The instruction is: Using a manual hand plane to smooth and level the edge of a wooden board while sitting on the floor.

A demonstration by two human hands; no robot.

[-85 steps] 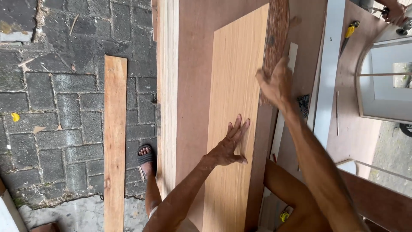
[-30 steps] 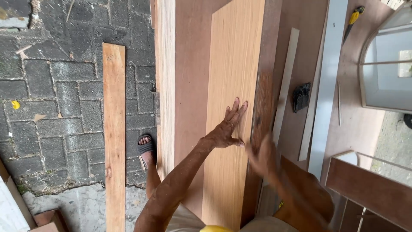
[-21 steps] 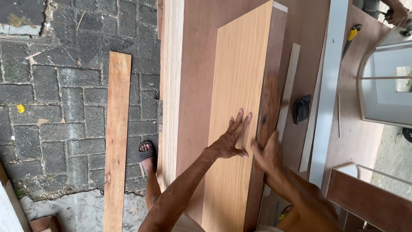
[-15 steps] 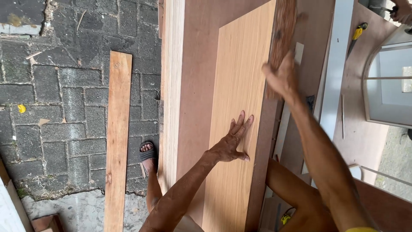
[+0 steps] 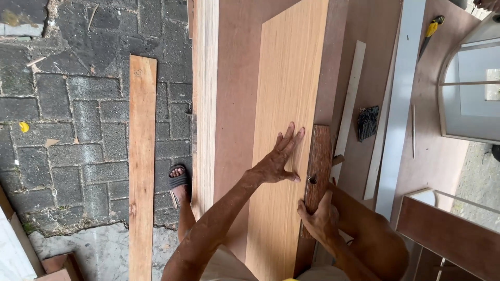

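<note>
A light wooden panel [image 5: 289, 104] stands on its edge across the work surface. My left hand [image 5: 280, 157] lies flat and spread on its broad face, steadying it. My right hand [image 5: 319, 220] grips the near end of a dark wooden hand plane [image 5: 317, 161] that rests on the panel's narrow upper edge [image 5: 330, 73]. My knee [image 5: 375, 234] shows just right of the panel.
A big brown sheet [image 5: 237, 78] lies under the panel, with a stack of plywood edges [image 5: 205, 93] at its left. A loose plank [image 5: 141, 156] lies on the stone paving, near my sandalled foot [image 5: 178, 182]. White strips [image 5: 398, 99], a dark cloth [image 5: 367, 122] and a yellow-handled tool [image 5: 431, 28] lie at right.
My right hand has pulled the plane back along the panel's edge, from far up the board to close by my body. My left hand stays pressed on the face.
</note>
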